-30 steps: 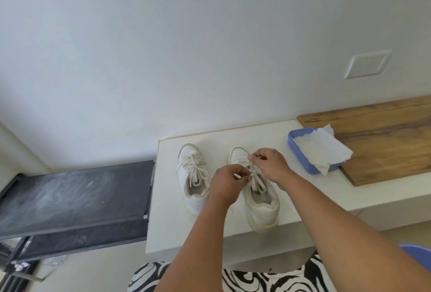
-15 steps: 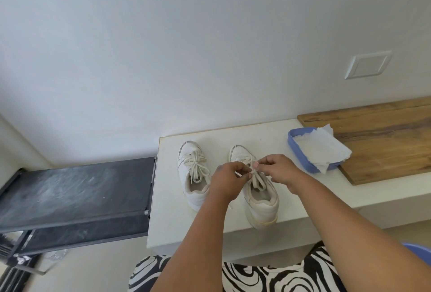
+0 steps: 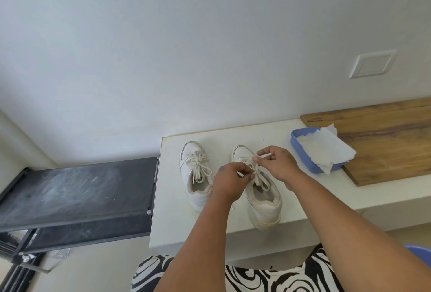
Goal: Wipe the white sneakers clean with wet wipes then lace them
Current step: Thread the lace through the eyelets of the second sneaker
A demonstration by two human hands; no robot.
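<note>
Head view: both hands' fingers (image 3: 247, 171) pinch the right sneaker's (image 3: 263, 196) lace (image 3: 258, 175).

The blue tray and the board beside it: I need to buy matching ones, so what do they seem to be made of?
The blue tray looks like moulded plastic: uniform colour, rounded rim, soft sheen. The board looks like wood or a wood-look laminate: brown grain streaks, matte surface; which one cannot be told.

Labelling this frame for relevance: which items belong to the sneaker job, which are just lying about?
In use:
right sneaker, its lace pinched by left hand and right hand
left sneaker, laces tied
blue tray with wipe

Lying about:
wooden board
black rack
wall plate
</note>
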